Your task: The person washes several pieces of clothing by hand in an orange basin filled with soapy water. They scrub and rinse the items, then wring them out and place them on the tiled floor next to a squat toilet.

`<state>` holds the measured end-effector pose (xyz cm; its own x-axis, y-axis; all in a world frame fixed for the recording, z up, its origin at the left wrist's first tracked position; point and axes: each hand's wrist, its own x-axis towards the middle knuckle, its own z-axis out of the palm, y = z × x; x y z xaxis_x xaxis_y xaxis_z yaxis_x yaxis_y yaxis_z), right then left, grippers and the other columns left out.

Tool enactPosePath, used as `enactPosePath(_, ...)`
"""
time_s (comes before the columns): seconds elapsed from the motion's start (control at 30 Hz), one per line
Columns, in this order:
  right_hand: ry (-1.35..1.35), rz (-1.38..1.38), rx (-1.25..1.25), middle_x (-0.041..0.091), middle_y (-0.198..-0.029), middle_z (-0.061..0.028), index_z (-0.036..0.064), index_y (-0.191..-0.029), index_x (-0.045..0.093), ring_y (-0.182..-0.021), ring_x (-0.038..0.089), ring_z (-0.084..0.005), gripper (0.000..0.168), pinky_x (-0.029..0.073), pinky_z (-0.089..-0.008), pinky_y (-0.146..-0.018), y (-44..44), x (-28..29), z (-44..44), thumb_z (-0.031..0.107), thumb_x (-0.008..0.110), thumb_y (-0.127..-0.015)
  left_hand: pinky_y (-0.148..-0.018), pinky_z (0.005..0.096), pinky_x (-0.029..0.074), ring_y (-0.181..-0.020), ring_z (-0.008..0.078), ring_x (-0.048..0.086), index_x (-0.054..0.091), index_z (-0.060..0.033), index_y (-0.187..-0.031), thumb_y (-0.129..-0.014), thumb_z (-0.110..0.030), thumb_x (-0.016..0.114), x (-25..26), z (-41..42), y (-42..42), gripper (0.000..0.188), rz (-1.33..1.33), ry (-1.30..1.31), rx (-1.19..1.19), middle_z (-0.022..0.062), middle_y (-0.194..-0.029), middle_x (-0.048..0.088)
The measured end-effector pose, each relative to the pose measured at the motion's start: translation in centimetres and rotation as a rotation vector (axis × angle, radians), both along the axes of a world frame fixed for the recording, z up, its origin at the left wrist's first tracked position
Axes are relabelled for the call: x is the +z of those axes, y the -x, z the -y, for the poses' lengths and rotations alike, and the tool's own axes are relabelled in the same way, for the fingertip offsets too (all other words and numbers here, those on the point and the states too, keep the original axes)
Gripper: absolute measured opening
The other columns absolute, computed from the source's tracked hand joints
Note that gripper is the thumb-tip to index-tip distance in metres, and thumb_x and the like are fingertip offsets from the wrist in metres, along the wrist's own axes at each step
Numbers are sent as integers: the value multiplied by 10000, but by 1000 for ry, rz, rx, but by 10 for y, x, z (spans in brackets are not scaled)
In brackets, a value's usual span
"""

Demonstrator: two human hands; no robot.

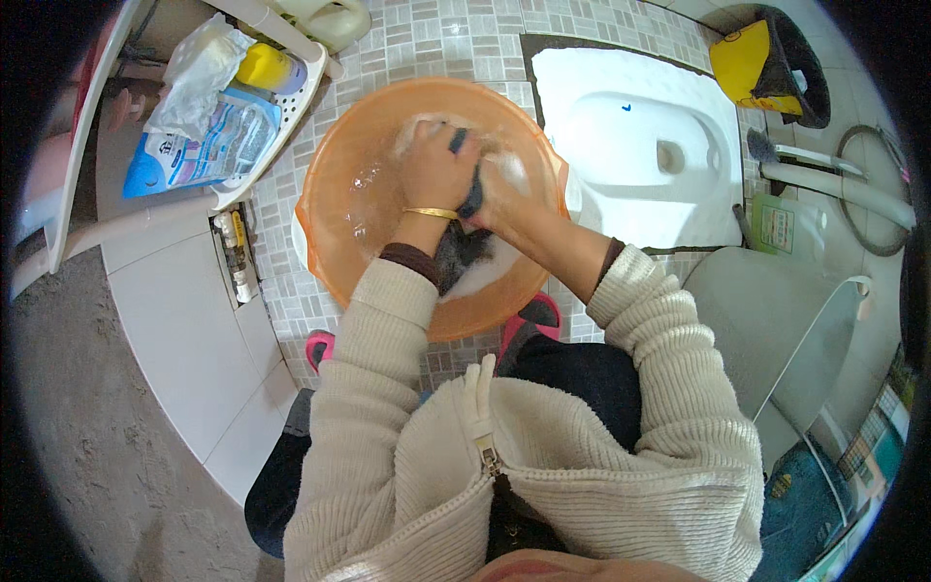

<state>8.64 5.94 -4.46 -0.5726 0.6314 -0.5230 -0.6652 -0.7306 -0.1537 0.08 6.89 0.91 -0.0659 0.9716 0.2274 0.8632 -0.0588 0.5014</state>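
Observation:
An orange plastic basin [349, 138] stands on the tiled floor before me, holding soapy water. Over it, my left hand [438, 171], with a gold bangle at the wrist, is closed around a dark wet cloth [474, 193]. My right hand [502, 193] presses against the left from the other side and grips the same cloth. Part of the dark fabric hangs below the wrists into the suds [484, 280]. The fingers are blurred, and the cloth between the palms is mostly hidden.
Right of the basin lies a white squat toilet [582, 167]. Beyond it are a waste bin [793, 73], a toilet brush [764, 148] and a pipe [836, 188]. At upper left, a white shelf [291, 109] carries a blue pouch [211, 149] and a yellow-capped can [273, 70].

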Motion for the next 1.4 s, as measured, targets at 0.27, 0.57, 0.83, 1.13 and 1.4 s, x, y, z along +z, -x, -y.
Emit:
enactPosePath(0.27,-352,910,39,582,-997,-52,55,-1118,514,-886,557,-186,386,465,-302,-756,-17,37,-14,371,476,-899,-909,508,368,-1145,417,376,498,-196,-1208,-743,-480,606,-69,43,70,555,-417,196,264,220,-1214,450)
enactPosePath(0.57,-140,333,-7,586,-976,-102,27,-1088,537,-826,577,-206,276,498,-318,-724,-24,-7,-12,229,448,-921,-919,458,338,-1054,412,407,582,-43,-890,-617,-192,682,8,65,-15,326,369,117,-83,253,-1121,403)
enactPosePath(0.83,-236,234,-79,583,-1008,-108,77,-1152,505,-938,568,-223,304,487,-339,-819,-20,49,8,252,454,-909,-843,437,408,-994,399,465,601,-34,-797,-638,-204,708,32,31,-34,255,321,-49,-48,229,-1040,458)
enactPosePath(1.13,-147,533,94,611,-805,-94,49,-863,571,-625,589,-152,261,469,-310,-431,-5,14,-2,283,459,-898,-895,456,383,-1072,423,426,585,-40,-992,-761,-416,610,-39,8,62,441,95,332,183,264,-1117,482)
enactPosePath(1.4,-58,1014,242,587,-812,-48,33,-938,599,-684,551,-173,300,481,-289,-659,-2,-13,-4,317,523,-884,-940,489,326,-1138,457,344,581,-85,-964,-670,-327,708,-62,42,42,401,122,462,224,286,-1232,338)
